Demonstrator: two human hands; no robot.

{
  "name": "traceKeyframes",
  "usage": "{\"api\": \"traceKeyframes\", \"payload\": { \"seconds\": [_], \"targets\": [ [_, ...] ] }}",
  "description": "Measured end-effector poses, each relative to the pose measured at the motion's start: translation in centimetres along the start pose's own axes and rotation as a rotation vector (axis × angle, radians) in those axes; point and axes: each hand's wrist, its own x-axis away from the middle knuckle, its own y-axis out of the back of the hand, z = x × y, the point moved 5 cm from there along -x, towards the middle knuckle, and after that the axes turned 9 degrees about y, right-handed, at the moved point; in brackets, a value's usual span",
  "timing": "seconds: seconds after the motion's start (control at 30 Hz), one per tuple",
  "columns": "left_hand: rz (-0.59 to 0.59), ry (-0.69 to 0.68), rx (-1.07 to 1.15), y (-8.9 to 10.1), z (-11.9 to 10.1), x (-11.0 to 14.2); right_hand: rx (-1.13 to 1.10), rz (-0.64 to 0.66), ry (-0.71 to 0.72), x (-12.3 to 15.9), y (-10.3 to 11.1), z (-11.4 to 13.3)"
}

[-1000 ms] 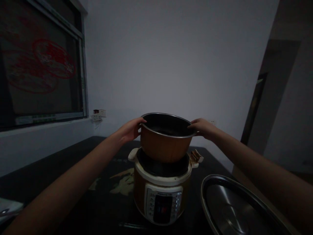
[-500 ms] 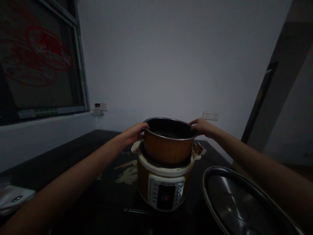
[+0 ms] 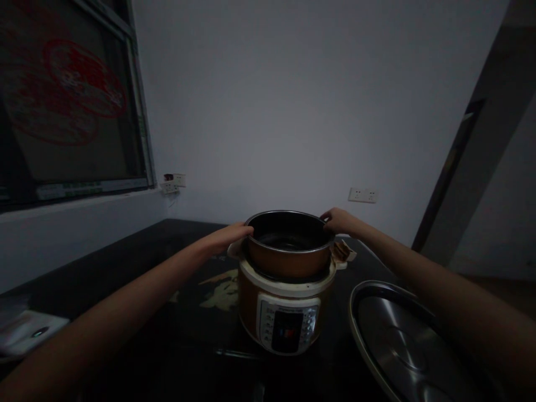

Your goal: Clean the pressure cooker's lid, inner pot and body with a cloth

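An inner pot [image 3: 288, 262], copper-coloured outside and dark inside, sits partly down in the opening of an electric pressure cooker [image 3: 247, 304]. Its upper wall and metal rim stand above the cooker's pale collar. My left hand [image 3: 234, 233] pinches the rim on the left, thumb over the edge. On the opposite side my right hand [image 3: 341, 221] grips the rim, fingertips at the inner wall. The cooker has a front panel with a dark display and buttons. Its side handles flank the pot, and the right one looks broken.
A round metal lid [image 3: 397, 340] lies underside up at the right, below my right forearm. A pale device [image 3: 33, 332] sits at the left edge of the dark table [image 3: 167, 251]. Wall sockets [image 3: 362, 195] are behind, and a window [image 3: 71, 100] is at the left.
The inner pot has gone lower into the cooker, both hands moving down with it. Less of its outer wall shows above the collar. The view has shifted slightly.
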Motion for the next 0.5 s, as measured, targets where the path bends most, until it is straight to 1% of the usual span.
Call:
{"api": "traceKeyframes", "payload": {
  "seconds": [0.13,0.27,0.4,0.5],
  "targets": [
    [0.045,0.081,-0.109,-0.6,1.3,0.0,0.065,0.035,0.037,-0.4,-1.2,-0.4],
    [0.067,0.095,-0.159,-1.1,2.4,-0.1,0.108,0.074,0.055,-0.7,-2.8,-0.9],
    [0.057,0.037,-0.147,-1.3,3.0,-0.3,0.12,0.097,0.059,-0.8,-4.1,-1.2],
    [0.039,-0.06,-0.077,-1.3,3.0,-0.5,0.113,0.104,0.055,-0.6,-4.6,-1.4]
  ]
}}
